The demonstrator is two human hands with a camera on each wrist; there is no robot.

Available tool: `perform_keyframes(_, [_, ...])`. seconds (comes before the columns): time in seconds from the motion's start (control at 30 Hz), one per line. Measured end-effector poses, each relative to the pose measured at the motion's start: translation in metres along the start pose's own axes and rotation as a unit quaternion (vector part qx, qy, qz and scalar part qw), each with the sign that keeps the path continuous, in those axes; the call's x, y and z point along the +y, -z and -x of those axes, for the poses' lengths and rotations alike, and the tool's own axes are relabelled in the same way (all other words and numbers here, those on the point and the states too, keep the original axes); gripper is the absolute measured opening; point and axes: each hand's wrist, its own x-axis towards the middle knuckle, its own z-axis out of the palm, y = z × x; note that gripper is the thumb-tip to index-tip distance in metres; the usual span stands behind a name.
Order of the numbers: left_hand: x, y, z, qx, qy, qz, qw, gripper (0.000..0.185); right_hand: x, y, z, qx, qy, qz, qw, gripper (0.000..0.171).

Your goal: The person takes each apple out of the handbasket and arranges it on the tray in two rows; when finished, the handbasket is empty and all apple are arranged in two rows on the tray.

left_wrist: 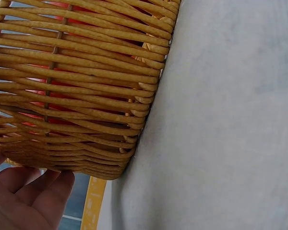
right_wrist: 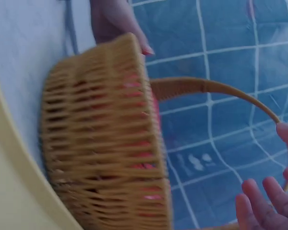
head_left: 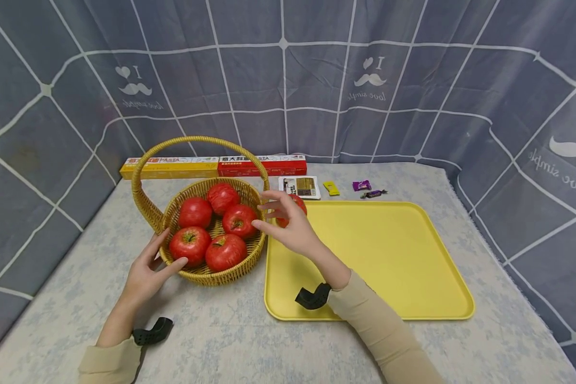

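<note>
Left hand [head_left: 146, 269] rests on the near-left wall of the basket [head_left: 206, 272], fingers relaxed and spread along the weave, thumb up by the rim; grip is loose, nothing pinched. Right hand [head_left: 290, 224] hovers just right of the basket rim with fingers spread wide, holding nothing; a tomato [head_left: 297, 202] sits right behind it, partly hidden, contact cannot be told.

Table [head_left: 230, 341] carries a pale floral cloth, with grey grid-pattern curtain walls around it. Yellow tray [head_left: 389, 256] lies flat at centre-right, long axis left to right, its left edge just beside the basket. Basket stands upright at centre-left: round, woven yellow-tan wicker, its arched handle [head_left: 197, 141] spanning left to right overhead. Left wrist view shows the weave close up with red showing through the gaps; right wrist view is blurred.

Five red tomatoes [head_left: 225, 252] fill the basket, touching one another, stem ends mostly up or toward the camera.

Two long boxes [head_left: 211, 166], one yellow and one red, lie end to end along the back edge. Small card [head_left: 300, 186] and wrapped candies [head_left: 362, 185] lie behind the tray.
</note>
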Motion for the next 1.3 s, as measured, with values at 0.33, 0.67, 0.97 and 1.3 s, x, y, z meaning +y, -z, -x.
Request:
perform_keyframes(0.33, [-0.002, 0.0, 0.001, -0.001, -0.001, -0.002, 1.0, 0.077, 0.048, -0.027, -0.01, -0.144, -0.042, -0.025, 0.988, 0.054])
perform_keyframes(0.67, [-0.002, -0.001, 0.001, 0.005, -0.006, 0.012, 0.9999, 0.076, 0.057, -0.038, -0.033, -0.282, -0.04, 0.069, 0.956, 0.059])
perform_keyframes(0.97, [0.001, 0.0, 0.001, 0.0, 0.001, 0.006, 1.0, 0.077, 0.058, -0.047, -0.047, -0.355, -0.068, 0.129, 0.923, 0.068])
perform_keyframes(1.3, [0.0, -0.001, 0.001, 0.001, -0.002, 0.009, 1.0, 0.077, 0.057, -0.053, -0.048, -0.359, -0.063, 0.163, 0.917, 0.068])
